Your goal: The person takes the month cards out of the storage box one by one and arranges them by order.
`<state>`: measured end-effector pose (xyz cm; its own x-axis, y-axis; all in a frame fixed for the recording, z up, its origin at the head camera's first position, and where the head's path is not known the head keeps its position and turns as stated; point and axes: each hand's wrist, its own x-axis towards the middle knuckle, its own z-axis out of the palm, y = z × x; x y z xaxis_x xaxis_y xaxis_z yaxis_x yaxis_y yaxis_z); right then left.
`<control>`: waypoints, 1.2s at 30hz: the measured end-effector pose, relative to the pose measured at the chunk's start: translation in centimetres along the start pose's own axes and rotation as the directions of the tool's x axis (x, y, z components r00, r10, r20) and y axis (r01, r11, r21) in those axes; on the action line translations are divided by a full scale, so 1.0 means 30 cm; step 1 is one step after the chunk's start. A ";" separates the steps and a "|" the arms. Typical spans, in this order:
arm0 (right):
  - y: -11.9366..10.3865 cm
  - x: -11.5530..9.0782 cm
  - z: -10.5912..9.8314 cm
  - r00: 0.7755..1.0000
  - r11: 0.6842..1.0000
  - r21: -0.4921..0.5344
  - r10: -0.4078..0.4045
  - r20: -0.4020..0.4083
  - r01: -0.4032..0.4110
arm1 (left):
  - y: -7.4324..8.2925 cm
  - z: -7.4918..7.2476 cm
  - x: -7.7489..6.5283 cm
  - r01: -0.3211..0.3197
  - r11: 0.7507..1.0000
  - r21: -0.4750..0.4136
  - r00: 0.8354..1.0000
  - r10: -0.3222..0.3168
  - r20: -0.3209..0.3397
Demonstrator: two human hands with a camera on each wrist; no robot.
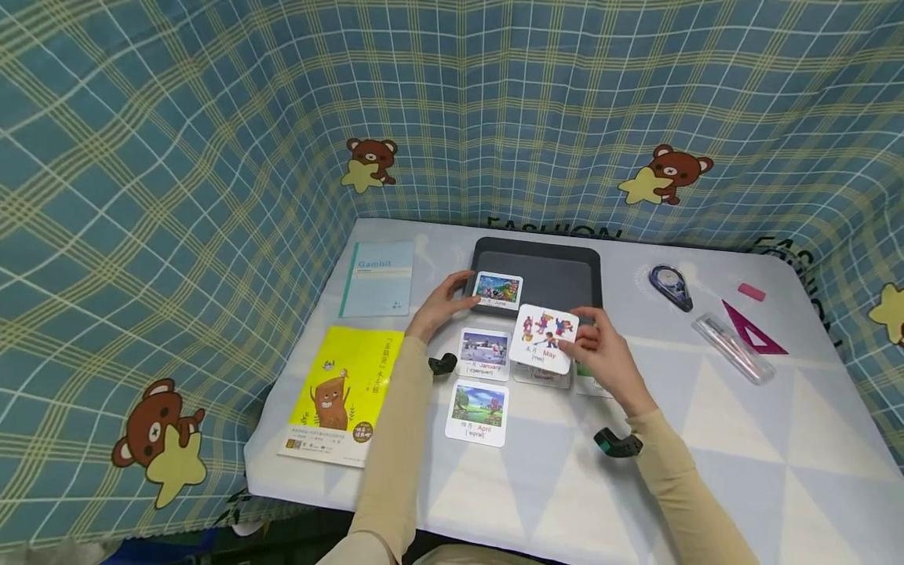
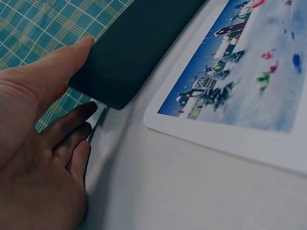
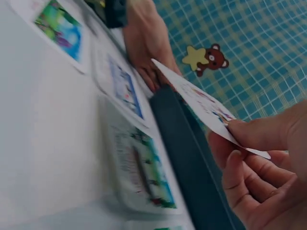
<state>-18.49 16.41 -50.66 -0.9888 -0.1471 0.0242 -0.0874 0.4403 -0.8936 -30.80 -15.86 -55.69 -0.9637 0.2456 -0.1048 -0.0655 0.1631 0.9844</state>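
Observation:
My right hand [image 1: 600, 353] pinches the May picture card [image 1: 544, 337] between thumb and fingers, above the table at the tray's near side. In the right wrist view the card is tilted and seen almost edge-on. My left hand [image 1: 443, 304] holds the dark tray [image 1: 565, 271] at its near left corner, thumb over the rim. Close to that thumb, the June card [image 1: 498, 290] lies in the tray's left part. The January card [image 1: 483, 351] and April card [image 1: 476, 412] lie on the table. Two other cards are partly hidden under the May card and right hand.
To the left are a light blue Gambit notebook [image 1: 377, 278] and a yellow book [image 1: 346, 392]. On the right lie a correction tape [image 1: 669, 286], a pink eraser [image 1: 752, 292], a magenta set square [image 1: 752, 329] and a clear pen case [image 1: 734, 349]. A plaid curtain [image 1: 494, 102] surrounds the table.

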 end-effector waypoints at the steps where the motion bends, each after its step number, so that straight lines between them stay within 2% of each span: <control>1: 0.007 -0.033 0.002 1.000 1.000 0.001 0.008 0.017 -0.008 | 0.002 -0.001 0.001 0.000 1.000 -0.001 1.000 0.000 0.002; 7: 0.059 -0.210 0.031 0.994 0.997 0.046 0.050 0.094 -0.054 | 0.003 -0.003 0.002 0.002 1.000 -0.008 1.000 -0.002 -0.001; 12: 0.096 -0.277 0.061 0.989 0.996 0.017 0.082 0.127 -0.085 | 0.002 -0.006 -0.002 0.018 1.000 -0.012 0.999 -0.018 -0.038; 17: 0.111 -0.291 0.083 0.992 0.993 -0.109 0.058 0.108 -0.047 | 0.001 -0.001 -0.001 0.021 1.000 0.011 0.999 -0.021 -0.043; 22: 0.115 -0.297 0.093 0.997 0.975 -0.222 0.039 0.070 -0.023 | 0.000 0.014 0.006 0.019 0.999 0.028 1.000 -0.018 -0.017; 29: 0.094 -0.284 0.096 0.999 0.960 -0.280 0.009 0.049 0.005 | 0.001 0.006 0.019 -0.012 0.999 0.046 1.000 0.012 -0.016; 36: 0.077 -0.282 0.099 0.999 0.939 -0.345 0.026 0.037 -0.012 | 0.004 0.013 0.005 0.005 0.998 0.058 1.000 -0.004 -0.024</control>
<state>-9.98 16.04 -54.25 -0.9856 -0.1685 -0.0157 -0.1123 0.7206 -0.6843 -30.86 -15.41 -55.64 -0.9693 0.2222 -0.1054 -0.0556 0.2195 0.9740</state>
